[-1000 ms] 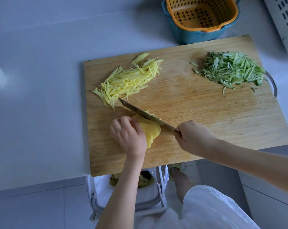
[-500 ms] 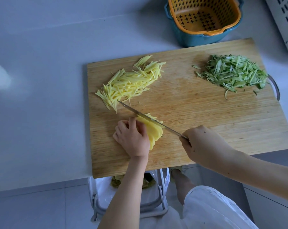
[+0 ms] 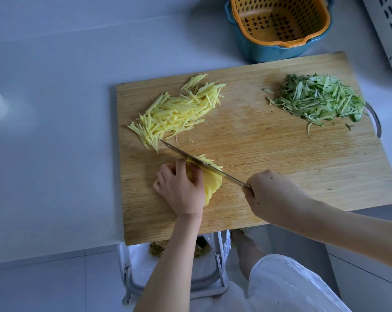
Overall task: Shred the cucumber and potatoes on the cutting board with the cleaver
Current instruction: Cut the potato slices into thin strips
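On the wooden cutting board (image 3: 269, 158), near its front left, the left hand (image 3: 179, 192) curls its fingers down over a fanned stack of potato slices (image 3: 209, 186); the right hand (image 3: 273, 194) grips the cleaver (image 3: 197, 162), whose blade rests across the stack's far end; potato shreds (image 3: 177, 113) lie behind; cucumber shreds (image 3: 318, 101) sit far right; an orange colander (image 3: 280, 19) stands beyond the board.

On the worktop (image 3: 55, 113) lies the cutting board (image 3: 280, 176), where we have potato shreds (image 3: 177, 113) at the far left and cucumber shreds (image 3: 318, 102) at the far right. Nearer us, potato slices (image 3: 211, 186) sit under our left grip (image 3: 179, 192) with the cleaver (image 3: 190, 157) across them; behind the board a basket (image 3: 269, 10) sits in a tub (image 3: 255, 51).
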The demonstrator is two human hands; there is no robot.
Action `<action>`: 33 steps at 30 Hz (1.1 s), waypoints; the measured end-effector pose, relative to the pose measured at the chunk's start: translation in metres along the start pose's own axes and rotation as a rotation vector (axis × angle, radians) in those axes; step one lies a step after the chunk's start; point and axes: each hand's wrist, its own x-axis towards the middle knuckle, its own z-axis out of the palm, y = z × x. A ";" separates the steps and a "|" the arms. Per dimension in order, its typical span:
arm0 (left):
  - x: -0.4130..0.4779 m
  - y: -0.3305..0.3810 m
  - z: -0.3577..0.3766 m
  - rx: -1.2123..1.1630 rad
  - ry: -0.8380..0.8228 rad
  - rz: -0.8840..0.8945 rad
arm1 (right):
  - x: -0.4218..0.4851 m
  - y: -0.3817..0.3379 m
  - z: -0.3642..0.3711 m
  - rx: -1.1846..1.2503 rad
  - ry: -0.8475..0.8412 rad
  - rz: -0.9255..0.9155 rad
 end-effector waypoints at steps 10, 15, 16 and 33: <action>0.000 -0.002 0.001 -0.007 0.027 0.028 | -0.011 0.000 0.008 -0.067 0.023 0.005; 0.000 0.001 -0.001 -0.007 -0.003 0.002 | 0.013 -0.013 0.010 -0.043 -0.010 0.005; 0.000 0.001 -0.001 -0.009 0.003 0.003 | 0.011 -0.011 0.009 -0.029 -0.006 0.005; 0.000 0.002 -0.003 -0.037 -0.013 -0.008 | 0.016 -0.018 0.008 0.045 0.005 -0.002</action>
